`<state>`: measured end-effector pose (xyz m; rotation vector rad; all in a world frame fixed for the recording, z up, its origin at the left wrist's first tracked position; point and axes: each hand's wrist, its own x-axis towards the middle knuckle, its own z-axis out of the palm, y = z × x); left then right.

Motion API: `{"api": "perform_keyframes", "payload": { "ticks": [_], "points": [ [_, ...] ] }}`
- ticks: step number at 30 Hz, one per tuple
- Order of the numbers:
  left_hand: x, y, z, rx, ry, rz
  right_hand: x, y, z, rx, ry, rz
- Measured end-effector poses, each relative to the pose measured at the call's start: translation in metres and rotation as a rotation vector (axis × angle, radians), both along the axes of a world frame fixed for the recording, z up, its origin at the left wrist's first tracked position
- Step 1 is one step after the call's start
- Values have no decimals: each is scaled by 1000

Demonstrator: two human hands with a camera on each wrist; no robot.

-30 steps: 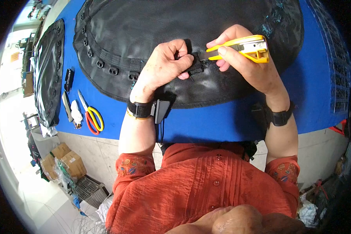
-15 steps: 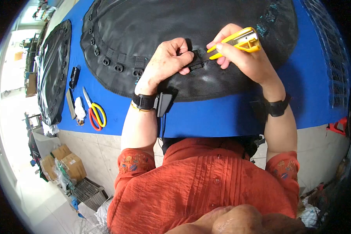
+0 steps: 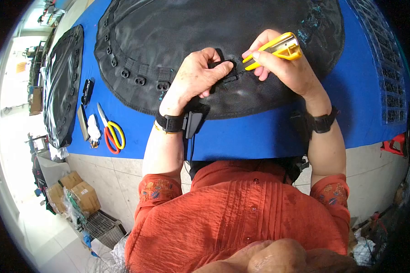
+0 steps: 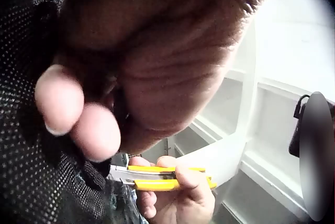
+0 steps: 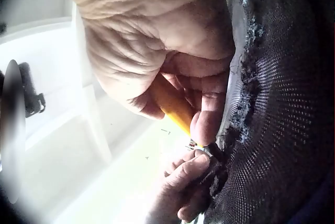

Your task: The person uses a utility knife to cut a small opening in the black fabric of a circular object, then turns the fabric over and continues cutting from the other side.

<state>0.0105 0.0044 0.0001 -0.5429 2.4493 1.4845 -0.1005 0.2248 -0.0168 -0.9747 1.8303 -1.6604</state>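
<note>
A large oval panel of black mesh fabric (image 3: 187, 27) lies over the table, with black webbing tabs and plastic loops along its left edge. My left hand (image 3: 198, 75) pinches a small black piece at the panel's lower part, mostly hidden under the fingers. In my right hand (image 3: 284, 66) is a yellow utility knife (image 3: 284, 45), gripped between thumb and fingers. Its grey blade points left at the left thumb tip and the pinched piece. The left wrist view shows the metal blade (image 4: 120, 174) close beside the left fingertips and the mesh.
Blue cloth (image 3: 241, 139) covers the table. On the left lie red-and-yellow-handled scissors (image 3: 111, 132), a grey blade-like tool (image 3: 83, 122), white crumpled material (image 3: 93, 129), a black item (image 3: 87, 92) and another black panel (image 3: 64, 86). A clear plastic sheet (image 3: 392, 91) is at right.
My left hand has shifted right along the pinched piece, bringing its thumb closer to the blade. The knife stays in my right hand, drawn slightly back. The head view has shifted a little.
</note>
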Motion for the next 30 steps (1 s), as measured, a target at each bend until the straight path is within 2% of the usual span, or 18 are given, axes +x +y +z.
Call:
{"api": "perform_keyframes", "payload": {
  "ticks": [5,10,13,25,30],
  "points": [
    [2,5,5,-53,-18,-30,1,-1,-1,-16,-29,-5],
    [2,-5,-9,124,-22,-37,-1,-1,3,9,-19,-1],
    [-1,-7,-7,155,-31,-78,-3,5,7,42,-120,6],
    [-2,-11,-9,224,-39,-120,-3,2,-2,-141,-96,-60],
    [-2,-9,-6,206,-54,-107,0,2,2,-78,-49,-21]
  ]
}}
